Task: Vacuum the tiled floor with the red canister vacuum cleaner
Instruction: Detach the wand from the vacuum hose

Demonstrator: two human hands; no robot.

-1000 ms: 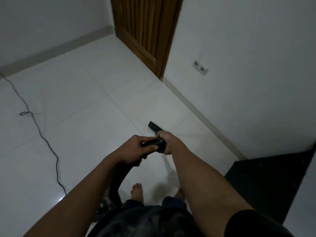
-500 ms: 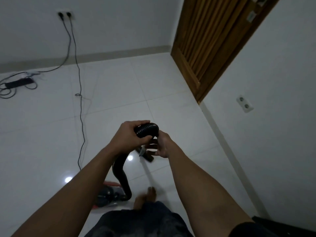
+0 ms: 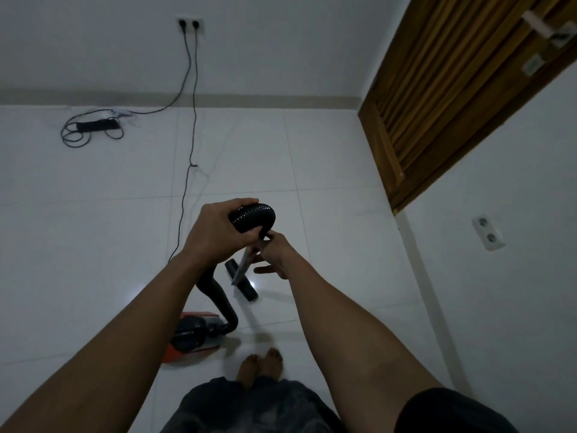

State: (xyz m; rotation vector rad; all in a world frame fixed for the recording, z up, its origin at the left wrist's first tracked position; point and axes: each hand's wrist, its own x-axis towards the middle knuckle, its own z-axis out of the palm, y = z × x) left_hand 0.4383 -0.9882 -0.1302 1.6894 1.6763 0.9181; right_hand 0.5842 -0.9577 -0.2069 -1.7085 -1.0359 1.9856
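Head view, single camera.

- Left hand (image 3: 218, 232) was wrapped round the bend of the black ribbed hose (image 3: 253, 217), held up in front of the body.
- Right hand (image 3: 276, 254) sat just beside it at the top of the thin metal wand (image 3: 243, 264). Its lower fingers were loosely extended. Whether thumb and forefinger actually pinched the wand could not be told.
- The wand ran down to the black floor nozzle (image 3: 242, 284), which lay on the tiled floor (image 3: 327, 182).
- The red canister vacuum (image 3: 193, 337) stood on the floor to the left of the bare feet (image 3: 260, 367), with the hose looping up from it.
- The power cord (image 3: 187, 189) ran across the tiles to the wall socket (image 3: 190, 25).

Judgement: the step in hand looked like settling the grip before a stroke.

For a good stroke:
- close the right hand firmly on the wand
- keep the nozzle flat to the tile
- work in straight overlapping passes
- keep the strokes away from the cord so it is not sucked in or snagged
- leave slack in the hose so the canister does not tip
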